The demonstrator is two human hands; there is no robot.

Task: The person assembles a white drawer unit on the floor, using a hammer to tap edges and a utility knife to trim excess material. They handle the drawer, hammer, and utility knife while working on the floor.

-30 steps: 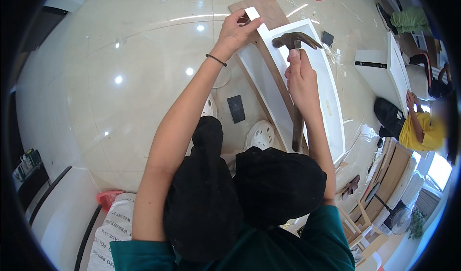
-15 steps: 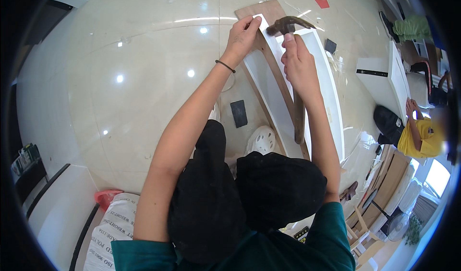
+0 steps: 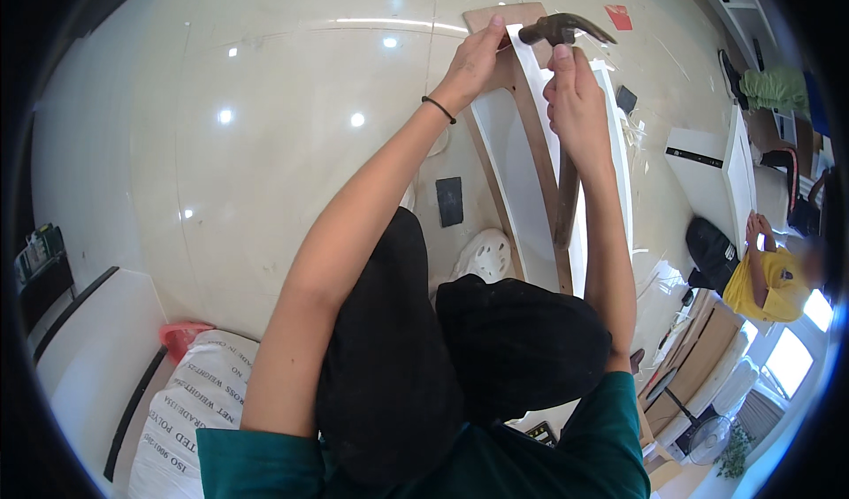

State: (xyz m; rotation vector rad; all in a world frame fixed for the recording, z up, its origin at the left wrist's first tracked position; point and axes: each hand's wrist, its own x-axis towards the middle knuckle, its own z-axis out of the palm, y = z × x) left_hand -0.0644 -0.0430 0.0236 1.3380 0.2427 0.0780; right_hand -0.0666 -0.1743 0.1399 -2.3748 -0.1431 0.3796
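Observation:
My right hand (image 3: 579,101) grips a claw hammer (image 3: 566,194) by its wooden handle. The dark metal head is held close to the far end of a long white board assembly (image 3: 528,190) with brown raw edges, which stands on the floor in front of me. At that same far end, my left hand (image 3: 473,66) is closed round the left side of the assembly, thumb uppermost; its other fingertips are partly hidden. A flat brown board (image 3: 482,17) lies under or just beyond the far end.
Near my white clog (image 3: 486,256) lies a dark rectangular pad (image 3: 449,201); another dark piece (image 3: 626,99) sits right of the assembly. A person in a yellow shirt (image 3: 769,278) works at a white cabinet (image 3: 703,159) on the right. A white sack (image 3: 199,406) rests at lower left.
My left thumb has shifted from the top of the white board's end to its left side. The hammer head has moved slightly farther away from me. The whole view has shifted a little.

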